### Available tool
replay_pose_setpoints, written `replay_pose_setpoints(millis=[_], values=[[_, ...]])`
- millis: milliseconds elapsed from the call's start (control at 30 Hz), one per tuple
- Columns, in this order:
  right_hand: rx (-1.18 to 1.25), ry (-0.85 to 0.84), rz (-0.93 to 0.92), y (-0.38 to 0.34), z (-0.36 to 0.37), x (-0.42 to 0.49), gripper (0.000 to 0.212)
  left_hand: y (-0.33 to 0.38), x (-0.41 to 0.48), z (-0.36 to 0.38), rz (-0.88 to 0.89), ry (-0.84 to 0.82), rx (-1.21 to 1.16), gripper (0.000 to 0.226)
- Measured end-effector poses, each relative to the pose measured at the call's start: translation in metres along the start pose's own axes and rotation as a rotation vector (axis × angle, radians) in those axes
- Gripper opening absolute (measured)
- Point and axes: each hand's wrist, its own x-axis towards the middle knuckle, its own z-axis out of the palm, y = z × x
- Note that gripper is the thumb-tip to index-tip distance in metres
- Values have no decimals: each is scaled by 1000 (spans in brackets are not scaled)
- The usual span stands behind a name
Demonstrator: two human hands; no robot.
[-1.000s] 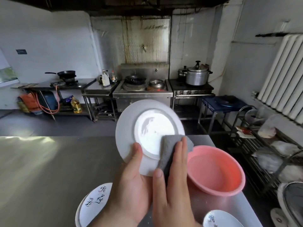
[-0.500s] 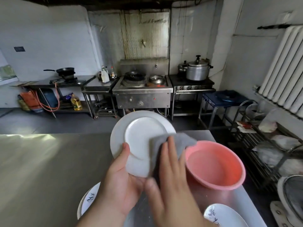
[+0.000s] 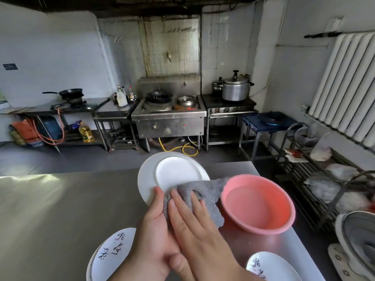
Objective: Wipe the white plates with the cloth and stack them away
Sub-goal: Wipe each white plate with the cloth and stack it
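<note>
As plate (image 3: 174, 173) sits tilted, cloth (image 3: 205, 191) beneath fingers (image 3: 183, 207)

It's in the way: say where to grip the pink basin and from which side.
Take the pink basin by its rolled rim on the near right side, fingers under the lip, thumb inside. It sits upright and open, and the cloth and plate crowd its left rim.

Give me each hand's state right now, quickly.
Left hand: holding the white plate by its near rim, thumb on top.
Right hand: open, straight fingers pressing the grey cloth onto the plate.
</note>
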Motion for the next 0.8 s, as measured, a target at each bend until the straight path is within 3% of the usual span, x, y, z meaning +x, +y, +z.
replay_pose_setpoints(millis=[100, 233, 400, 467, 567, 700, 800], values=[[67, 31, 39, 29, -13, -9, 77, -14, 0, 4, -37, -70, 54, 77], [267, 148, 287, 73, -25, -35, 56, -47, 12, 1, -23, -92, 66, 59], [611, 178, 873, 123, -49, -89, 47, -89, 22, 9, -244, -140, 148, 43], [486, 95, 1000, 139, -61, -117, 27, -108, 30, 9, -329, -109, 193, 44], [265, -144, 1039, 172, -73, -166, 42, -136, 43, -2, -441, -23, 342, 55], [351, -436, 1145, 205, -84, -219, 51, -178, 68, -18, -383, 31, 586, 62], [363, -564, 1179, 217, -84, -245, 46, -206, 82, -22, -344, 29, 759, 47]])
